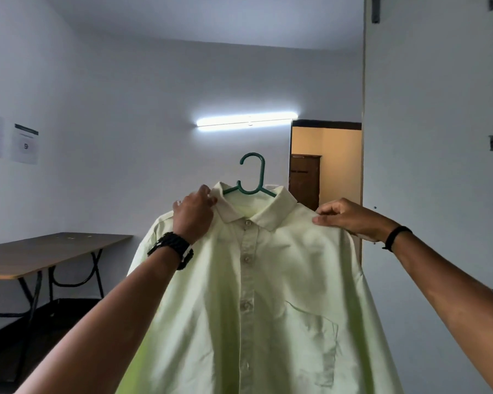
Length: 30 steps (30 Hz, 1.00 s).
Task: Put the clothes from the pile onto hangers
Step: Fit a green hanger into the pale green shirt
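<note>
A pale green button-up shirt hangs in front of me on a dark green plastic hanger, whose hook sticks up out of the collar. The hanger's arms are hidden inside the shirt. My left hand grips the shirt's left shoulder beside the collar. At the other shoulder seam, my right hand pinches the fabric. Both arms are raised and the shirt is held up in the air. The pile of clothes is out of view.
A brown folding table with black legs stands at the left wall. A white wardrobe door fills the right side. A doorway opens behind the shirt, below a lit tube light. Papers hang on the left wall.
</note>
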### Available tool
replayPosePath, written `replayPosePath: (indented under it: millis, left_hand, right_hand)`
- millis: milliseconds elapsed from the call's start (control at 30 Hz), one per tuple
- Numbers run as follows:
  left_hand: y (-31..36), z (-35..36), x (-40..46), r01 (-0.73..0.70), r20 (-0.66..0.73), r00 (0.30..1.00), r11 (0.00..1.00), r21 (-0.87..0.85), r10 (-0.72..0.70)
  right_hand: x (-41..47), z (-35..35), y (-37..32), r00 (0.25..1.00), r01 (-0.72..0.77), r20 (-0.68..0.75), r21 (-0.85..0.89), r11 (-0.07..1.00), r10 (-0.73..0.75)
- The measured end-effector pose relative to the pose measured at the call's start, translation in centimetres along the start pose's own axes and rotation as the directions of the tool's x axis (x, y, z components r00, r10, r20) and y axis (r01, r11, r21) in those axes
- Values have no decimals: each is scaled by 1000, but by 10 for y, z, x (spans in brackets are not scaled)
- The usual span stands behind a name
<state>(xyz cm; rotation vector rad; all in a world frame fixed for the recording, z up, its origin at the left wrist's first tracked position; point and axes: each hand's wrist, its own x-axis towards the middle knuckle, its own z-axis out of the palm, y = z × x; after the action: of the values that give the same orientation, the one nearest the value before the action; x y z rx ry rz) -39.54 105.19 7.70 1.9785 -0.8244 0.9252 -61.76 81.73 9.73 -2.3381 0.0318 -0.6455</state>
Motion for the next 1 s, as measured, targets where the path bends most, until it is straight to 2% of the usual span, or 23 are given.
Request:
replayPosePath:
  millis: [67,133,200,267,400,533,667,833,1000]
  left_hand:
    - [5,6,4,24,-86,996,996,86,-16]
    - [10,13,7,65,-173,984,992,106,-46]
    - [13,20,8,91,-238,969,993,72,-71]
    - [10,31,6,77,-260,964,996,50,-62]
    - [-4,78,-3,-39,-256,965,996,82,59]
    - [0,156,-9,-90,-250,964,996,23,93]
    - [25,236,-6,-124,-256,961,991,-58,105]
    - [137,323,12,-156,-177,976,970,-186,123]
    - [284,354,59,-163,-77,986,930,-330,145]
  right_hand:
    - [3,6,-4,985,93,-153,68,993,-82]
    - [10,12,-2,913,189,-370,17,982,-169]
    - [14,18,5,850,211,-481,-64,975,-216]
    - [15,21,19,846,197,-479,-125,973,-233]
    - [11,25,70,864,171,-467,-82,982,-189]
    - [10,23,135,804,184,-566,-55,981,-183]
    - [2,-4,193,764,127,-628,-81,989,-150]
    - [-35,-102,237,700,0,-712,-74,997,-53]
    - [-69,-242,213,642,-129,-767,-119,985,-8]
